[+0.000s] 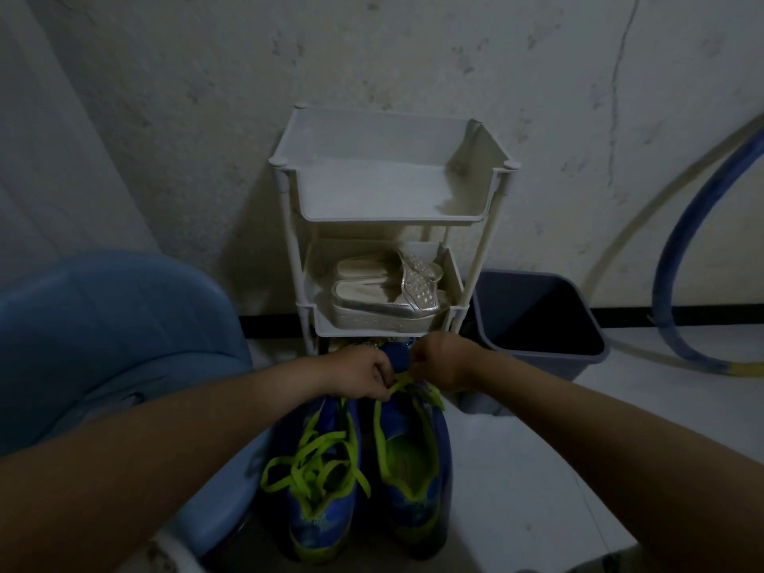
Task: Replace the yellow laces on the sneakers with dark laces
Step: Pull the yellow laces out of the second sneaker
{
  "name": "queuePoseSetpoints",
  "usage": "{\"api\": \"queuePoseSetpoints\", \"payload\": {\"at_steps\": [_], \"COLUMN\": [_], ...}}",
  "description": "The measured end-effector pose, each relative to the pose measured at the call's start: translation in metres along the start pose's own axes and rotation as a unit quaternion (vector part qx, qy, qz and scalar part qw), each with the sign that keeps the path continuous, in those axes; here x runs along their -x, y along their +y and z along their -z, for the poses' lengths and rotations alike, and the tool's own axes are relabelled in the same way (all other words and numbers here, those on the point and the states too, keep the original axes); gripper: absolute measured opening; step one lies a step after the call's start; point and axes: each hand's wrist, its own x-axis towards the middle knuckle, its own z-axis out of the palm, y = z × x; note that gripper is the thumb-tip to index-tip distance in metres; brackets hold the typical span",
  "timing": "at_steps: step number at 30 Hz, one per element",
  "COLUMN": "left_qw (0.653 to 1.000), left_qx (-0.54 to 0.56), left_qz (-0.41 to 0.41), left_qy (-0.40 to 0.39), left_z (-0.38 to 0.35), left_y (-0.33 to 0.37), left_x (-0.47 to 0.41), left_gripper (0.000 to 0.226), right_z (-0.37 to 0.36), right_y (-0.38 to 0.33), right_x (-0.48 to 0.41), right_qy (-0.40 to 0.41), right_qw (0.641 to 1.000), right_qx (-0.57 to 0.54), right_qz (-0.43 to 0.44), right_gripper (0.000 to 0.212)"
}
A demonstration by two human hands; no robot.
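Yellow lace (399,382) pinched by left hand (364,374) and right hand (438,361).

A dim utility corner of a home, used for shoes and washing gear. The bare plaster wall (413,55) at 12 o'clock is stained and mottled, with a long crack (616,76) at 1 o'clock. A white plastic tiered rack (388,219) stands against it, holding silver platform sandals (384,299) on its middle shelf. Blue sneakers (413,510) sit on the pale floor (537,469) at 6 o'clock. A big blue plastic tub (103,324) fills 9 o'clock, a dark bin (578,357) stands at 3 o'clock, and a blue hose (678,258) loops down the wall beyond it.
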Motion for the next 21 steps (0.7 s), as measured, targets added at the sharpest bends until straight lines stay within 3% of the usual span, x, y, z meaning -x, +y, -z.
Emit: {"api": "queuePoseSetpoints", "payload": {"at_steps": [4, 8, 11, 17, 19, 21], "left_qw": [1.0, 1.0, 1.0, 0.999, 0.999, 0.998], "left_qx": [0.022, 0.0, -0.008, -0.036, -0.032, -0.042], "left_qz": [0.019, 0.009, -0.004, -0.018, -0.023, -0.033], "left_qy": [-0.007, -0.003, -0.003, 0.01, 0.022, 0.042], "left_z": [0.001, -0.001, -0.001, -0.005, -0.006, -0.007], "left_y": [0.001, 0.001, 0.005, 0.007, 0.006, 0.005], "left_x": [0.0, 0.001, 0.001, 0.0, -0.001, -0.001], "left_gripper": [0.025, 0.024, 0.019, 0.014, 0.012, 0.011], "right_z": [0.01, 0.002, -0.002, 0.006, 0.01, 0.007], "right_y": [0.02, 0.029, 0.022, 0.007, 0.006, 0.003], "right_x": [0.006, 0.008, 0.007, 0.003, 0.002, 0.003], "right_qy": [0.021, -0.007, -0.031, 0.1, 0.103, 0.056], "right_qw": [0.998, 0.992, 0.994, 0.993, 0.993, 0.995], "right_qx": [0.02, 0.071, 0.087, -0.027, -0.06, -0.08], "right_qz": [-0.059, -0.104, -0.062, -0.048, -0.016, 0.02], "right_gripper": [0.026, 0.034, 0.03, 0.019, 0.011, 0.027]}}
